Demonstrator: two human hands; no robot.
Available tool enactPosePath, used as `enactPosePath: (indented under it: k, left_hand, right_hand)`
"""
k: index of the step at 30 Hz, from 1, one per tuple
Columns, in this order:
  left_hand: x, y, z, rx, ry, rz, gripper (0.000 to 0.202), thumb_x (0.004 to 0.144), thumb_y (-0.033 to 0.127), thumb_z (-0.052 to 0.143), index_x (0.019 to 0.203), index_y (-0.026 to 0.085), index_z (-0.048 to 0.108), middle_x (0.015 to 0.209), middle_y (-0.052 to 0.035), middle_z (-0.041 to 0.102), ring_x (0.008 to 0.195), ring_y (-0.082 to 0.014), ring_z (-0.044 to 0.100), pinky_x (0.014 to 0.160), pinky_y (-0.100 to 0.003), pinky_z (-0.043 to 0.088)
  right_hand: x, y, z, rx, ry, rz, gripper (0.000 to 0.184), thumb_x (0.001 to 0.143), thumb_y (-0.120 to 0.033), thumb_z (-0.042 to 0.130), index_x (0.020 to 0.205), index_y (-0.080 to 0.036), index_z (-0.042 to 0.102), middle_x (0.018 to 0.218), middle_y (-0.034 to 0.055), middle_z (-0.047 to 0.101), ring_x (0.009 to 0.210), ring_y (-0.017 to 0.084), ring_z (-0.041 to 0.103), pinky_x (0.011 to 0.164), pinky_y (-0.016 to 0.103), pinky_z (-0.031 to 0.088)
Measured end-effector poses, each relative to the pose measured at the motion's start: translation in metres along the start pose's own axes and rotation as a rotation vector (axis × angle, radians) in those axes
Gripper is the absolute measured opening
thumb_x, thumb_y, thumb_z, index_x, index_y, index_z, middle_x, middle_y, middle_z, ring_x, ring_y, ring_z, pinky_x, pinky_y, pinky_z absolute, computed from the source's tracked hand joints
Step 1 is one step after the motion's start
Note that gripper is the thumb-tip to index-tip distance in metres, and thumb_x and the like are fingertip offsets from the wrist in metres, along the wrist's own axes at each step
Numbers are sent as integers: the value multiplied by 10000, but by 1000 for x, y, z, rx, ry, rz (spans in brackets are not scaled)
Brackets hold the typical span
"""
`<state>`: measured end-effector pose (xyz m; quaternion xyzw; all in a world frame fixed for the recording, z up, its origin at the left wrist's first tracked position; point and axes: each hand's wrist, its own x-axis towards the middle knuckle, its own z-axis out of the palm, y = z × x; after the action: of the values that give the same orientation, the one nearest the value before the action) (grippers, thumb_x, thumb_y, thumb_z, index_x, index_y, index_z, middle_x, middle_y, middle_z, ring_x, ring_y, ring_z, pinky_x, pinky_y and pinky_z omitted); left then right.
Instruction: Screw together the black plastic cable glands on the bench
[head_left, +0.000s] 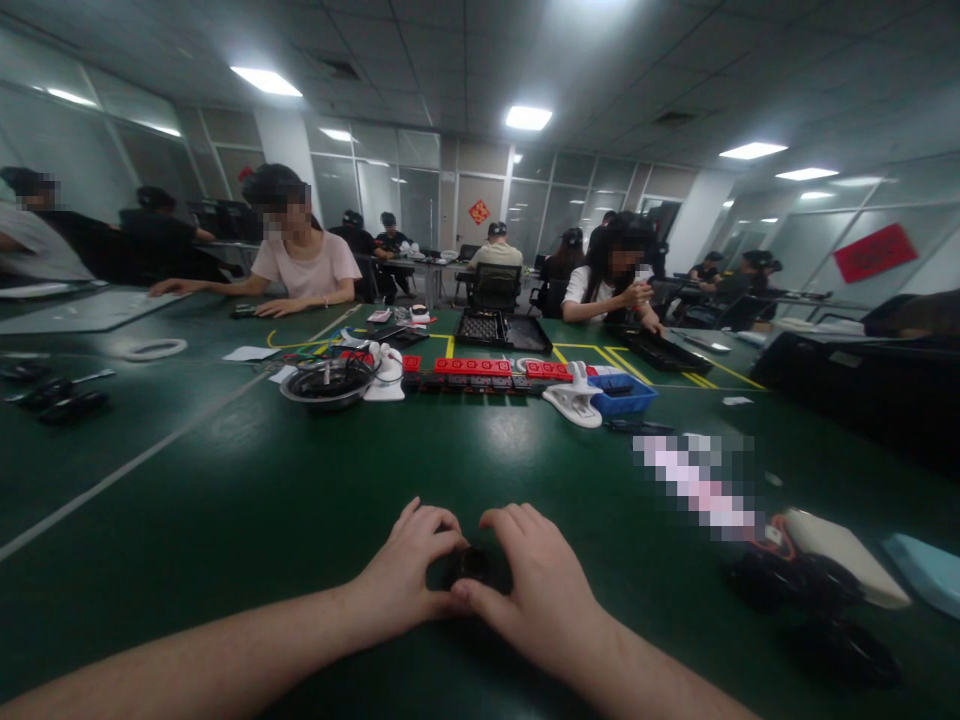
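Note:
Low over the near middle of the green table (322, 500), my left hand (409, 562) and my right hand (541, 580) curve toward each other around a small dark, rounded object (471, 566). The fingers and thumb of my left hand close on its left side. My right hand grips it from the right, its thumb across the near side. The object is black and partly covered by my fingers, so I cannot make out its exact kind.
Red power strips (472, 367) line the table's middle, beside a round cable tray (328, 382), a white clamp (576, 400) and a blue bin (621, 393). Black cups (855, 640) and a cream box (847, 555) lie right. Co-workers (307, 265) sit opposite.

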<state>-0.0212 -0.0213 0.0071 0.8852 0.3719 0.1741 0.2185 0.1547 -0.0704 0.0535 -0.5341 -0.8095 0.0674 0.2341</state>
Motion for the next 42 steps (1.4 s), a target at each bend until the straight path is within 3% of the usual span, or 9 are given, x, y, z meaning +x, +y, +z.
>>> enactPosePath:
  k: [4,10,16,19,26,30,36,42]
  left_hand:
    - [0,-1,2,15,-2,2,345,624,392,672,919,237,581,986,-20,506,980,-224,468,1011,-556,111]
    - [0,6,1,22,32,-12,259,616,263,653,860,230,576,951,-8,509,961,-206,479,1010,-545,124]
    - [0,6,2,26,40,-10,271,623,323,666,859,225,577,949,-9,510,954,-205,478,1006,-549,132]
    - [0,5,2,22,49,-4,293,636,399,664,852,220,583,961,-14,510,955,-211,474,1002,-552,138]
    - [0,5,-1,-3,3,-17,363,639,429,672,933,239,574,971,-11,501,974,-216,464,1010,-553,118]
    - [0,6,-2,-1,2,-28,353,625,410,683,919,241,583,966,-5,498,970,-217,466,1015,-546,117]
    - [1,8,-1,-1,9,-32,304,607,382,702,857,243,599,959,-2,501,961,-218,470,1005,-555,122]
    - [0,6,0,-11,20,-18,320,627,407,683,884,241,590,945,-5,503,952,-212,471,1001,-559,127]
  right_hand:
    - [0,-3,14,-143,10,-24,373,636,-492,653,788,-169,543,776,42,553,723,208,491,605,337,408]
    - [-3,-1,23,-202,55,-89,170,682,-284,655,742,-172,543,728,24,557,691,174,485,603,299,390]
    - [-3,-3,18,-284,-35,-208,97,721,-197,617,797,-157,571,733,31,569,670,171,471,590,297,362]
    - [-3,-4,13,-311,-89,-237,155,736,-139,585,889,-148,570,762,37,582,690,178,473,604,307,356]
    - [-2,-4,-4,-147,-272,-254,274,730,-74,487,971,-200,520,1024,23,577,812,166,458,697,296,349]
    - [0,-4,-12,-86,-334,-273,279,702,-58,475,936,-205,516,1043,16,575,800,159,440,689,285,334]
    - [0,-1,-11,5,-339,-290,202,725,-52,449,812,-212,537,876,-17,611,809,155,417,694,281,303]
    - [0,-2,-16,46,-295,-312,228,710,-36,433,788,-214,551,949,-27,607,827,153,421,713,291,298]
